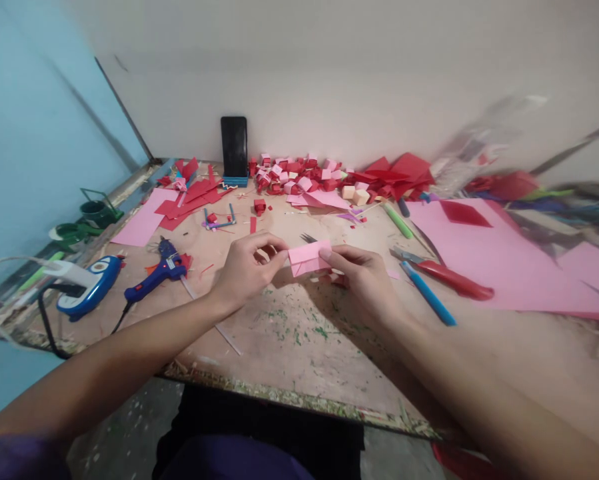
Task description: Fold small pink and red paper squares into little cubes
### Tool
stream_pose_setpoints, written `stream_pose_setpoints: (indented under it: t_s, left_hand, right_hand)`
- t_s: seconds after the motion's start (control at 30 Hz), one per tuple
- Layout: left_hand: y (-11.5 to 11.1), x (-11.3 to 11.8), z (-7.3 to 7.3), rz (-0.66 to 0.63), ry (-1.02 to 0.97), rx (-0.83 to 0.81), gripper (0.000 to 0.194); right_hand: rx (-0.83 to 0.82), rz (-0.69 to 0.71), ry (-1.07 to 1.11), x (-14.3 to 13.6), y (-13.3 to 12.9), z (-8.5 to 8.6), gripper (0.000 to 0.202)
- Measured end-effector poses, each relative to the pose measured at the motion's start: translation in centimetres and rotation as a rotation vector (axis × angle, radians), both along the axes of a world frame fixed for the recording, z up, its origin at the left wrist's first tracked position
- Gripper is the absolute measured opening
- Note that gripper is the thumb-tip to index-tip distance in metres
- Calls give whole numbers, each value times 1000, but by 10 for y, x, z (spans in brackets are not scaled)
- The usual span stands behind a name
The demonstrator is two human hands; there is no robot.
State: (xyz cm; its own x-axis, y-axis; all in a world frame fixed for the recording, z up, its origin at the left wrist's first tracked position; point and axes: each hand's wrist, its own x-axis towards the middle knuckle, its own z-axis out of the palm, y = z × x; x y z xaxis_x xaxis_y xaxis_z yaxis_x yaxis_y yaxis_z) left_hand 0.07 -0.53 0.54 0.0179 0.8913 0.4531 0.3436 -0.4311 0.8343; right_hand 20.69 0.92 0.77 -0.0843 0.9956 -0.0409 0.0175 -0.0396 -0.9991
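Observation:
Between my two hands, above the middle of the table, is a small piece of folded pink paper [309, 258] with crease lines across it. My left hand [252, 263] pinches its left edge between thumb and fingers. At the right end, my right hand [362, 273] grips it with the thumb on top; the other fingers are partly hidden behind and under it. Dark pointed metal tips [308, 237] show just behind the paper; the rest of that tool is hidden.
A blue glue gun [156, 270] and a blue power strip [90, 288] lie left. Small red and pink paper boxes [299, 175] are heaped behind, beside a propped phone [234, 148]. Right are red-handled pliers [452, 277], a blue pen [428, 293] and pink sheets [489, 260].

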Motion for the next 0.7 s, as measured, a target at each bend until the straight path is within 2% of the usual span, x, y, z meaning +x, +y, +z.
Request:
stream_pose_setpoints:
  t_s: [0.17,0.4,0.7]
  left_hand:
    - [1,0,0,5,-45,-43,8]
    - [4,-2,0,-122,-111,-196,16]
    - [8,-2,-5,-97,-131,-242,13]
  right_hand:
    - [-68,-20,85,-3,-2,3,23]
    - [-95,-4,106,-2,0,1,19]
    - [-75,-5,57,-4,-3,6,18]
